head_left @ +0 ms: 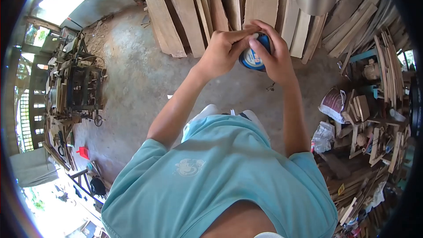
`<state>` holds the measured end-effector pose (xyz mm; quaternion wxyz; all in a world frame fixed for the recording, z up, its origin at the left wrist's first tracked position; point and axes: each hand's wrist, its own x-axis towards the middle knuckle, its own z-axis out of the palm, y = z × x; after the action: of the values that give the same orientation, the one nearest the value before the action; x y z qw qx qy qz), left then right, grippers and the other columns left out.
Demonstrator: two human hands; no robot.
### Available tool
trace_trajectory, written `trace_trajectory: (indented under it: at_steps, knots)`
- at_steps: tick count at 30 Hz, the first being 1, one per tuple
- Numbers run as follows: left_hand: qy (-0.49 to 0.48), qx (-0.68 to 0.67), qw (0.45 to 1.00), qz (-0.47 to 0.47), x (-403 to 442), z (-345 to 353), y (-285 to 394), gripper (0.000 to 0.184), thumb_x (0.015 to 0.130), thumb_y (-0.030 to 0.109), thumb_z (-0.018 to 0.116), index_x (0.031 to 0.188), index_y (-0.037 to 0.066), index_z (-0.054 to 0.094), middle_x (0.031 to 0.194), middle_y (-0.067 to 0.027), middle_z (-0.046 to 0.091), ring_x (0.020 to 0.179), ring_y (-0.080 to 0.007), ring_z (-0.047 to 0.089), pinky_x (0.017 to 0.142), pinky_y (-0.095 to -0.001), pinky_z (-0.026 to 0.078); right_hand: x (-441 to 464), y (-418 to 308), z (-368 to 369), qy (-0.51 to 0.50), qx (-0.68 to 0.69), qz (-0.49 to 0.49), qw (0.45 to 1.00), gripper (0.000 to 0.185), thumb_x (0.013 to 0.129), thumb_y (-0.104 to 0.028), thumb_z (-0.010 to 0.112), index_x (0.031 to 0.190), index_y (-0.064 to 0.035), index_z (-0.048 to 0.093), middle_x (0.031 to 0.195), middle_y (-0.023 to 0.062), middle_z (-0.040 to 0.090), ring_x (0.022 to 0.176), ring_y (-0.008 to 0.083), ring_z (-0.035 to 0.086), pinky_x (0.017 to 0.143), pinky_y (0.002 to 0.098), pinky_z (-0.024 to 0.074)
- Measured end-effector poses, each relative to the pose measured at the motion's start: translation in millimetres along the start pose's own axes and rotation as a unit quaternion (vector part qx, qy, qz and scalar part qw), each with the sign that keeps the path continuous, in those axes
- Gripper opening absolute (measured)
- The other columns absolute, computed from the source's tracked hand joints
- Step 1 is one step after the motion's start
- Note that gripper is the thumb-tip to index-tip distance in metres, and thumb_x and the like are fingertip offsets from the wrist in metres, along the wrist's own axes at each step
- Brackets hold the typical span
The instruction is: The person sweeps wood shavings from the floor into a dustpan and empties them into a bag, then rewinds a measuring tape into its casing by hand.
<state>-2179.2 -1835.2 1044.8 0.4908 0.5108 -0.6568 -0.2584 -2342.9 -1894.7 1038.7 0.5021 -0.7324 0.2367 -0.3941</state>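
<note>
In the head view, a rounded blue case with a pale printed label, which looks like a tape measure [252, 60], is held up in front of my body. My right hand [276, 57] wraps around its right side, the thumb lying across its face. From the left, my left hand [222, 52] reaches over with closed fingers at the case's upper edge, touching my right fingers there. What the left fingertips pinch is partly hidden behind the hands.
Long wooden boards [176, 15] lean side by side ahead. A machine frame with a handwheel [98, 120] stands left, near a red dustpan-like object [83, 152]. On the right are a sack [333, 105], a clear plastic bag [323, 136] and piled wood offcuts. Concrete floor [132, 79] lies below.
</note>
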Motion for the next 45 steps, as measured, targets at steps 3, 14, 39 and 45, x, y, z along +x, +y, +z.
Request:
trace_trajectory:
  at_steps: [3, 14, 39, 45]
  knots:
    - [0.028, -0.017, 0.999, -0.008, 16, 41, 5, 0.027, 0.095, 0.016, 0.056, 0.114, -0.002, 0.062, 0.083, -0.0229, 0.066, 0.064, -0.0206, 0.061, 0.065, -0.0303, 0.050, -10, 15, -26, 0.062, 0.034, -0.009, 0.997, 0.036, 0.092, -0.019, 0.061, 0.121, 0.0023, 0.055, 0.107, 0.0118, 0.065, 0.100, 0.0154, 0.060, 0.090, 0.0285, 0.0462]
    - [-0.118, -0.206, 0.952, -0.194, 57, 165, 18, 0.049, 0.103, 0.040, 0.034, 0.125, -0.002, 0.048, 0.104, -0.0099, 0.061, 0.095, -0.0133, 0.059, 0.079, -0.0280, 0.051, -52, 48, -148, 0.284, 0.060, -0.094, 0.952, 0.025, 0.094, -0.016, 0.057, 0.112, 0.0027, 0.056, 0.104, 0.0144, 0.065, 0.097, 0.0182, 0.062, 0.086, 0.0294, 0.0485]
    - [-0.282, -0.134, 0.943, 0.118, 329, 435, 9, 0.037, 0.090, 0.020, 0.065, 0.119, -0.001, 0.061, 0.077, -0.0121, 0.065, 0.062, -0.0116, 0.056, 0.060, -0.0268, 0.047, -58, 76, -467, 0.302, -0.184, 0.131, 0.926, 0.038, 0.092, -0.017, 0.061, 0.125, 0.0010, 0.055, 0.112, 0.0124, 0.065, 0.105, 0.0140, 0.058, 0.090, 0.0287, 0.0452]
    - [-0.368, 0.003, 0.908, 0.200, 398, 464, 9, 0.033, 0.089, 0.022, 0.065, 0.112, -0.001, 0.062, 0.081, -0.0169, 0.064, 0.070, -0.0282, 0.063, 0.066, -0.0369, 0.049, -51, 98, -515, 0.328, -0.202, 0.141, 0.912, 0.034, 0.090, -0.014, 0.062, 0.121, -0.0011, 0.059, 0.104, 0.0151, 0.068, 0.099, 0.0181, 0.064, 0.084, 0.0296, 0.0485]
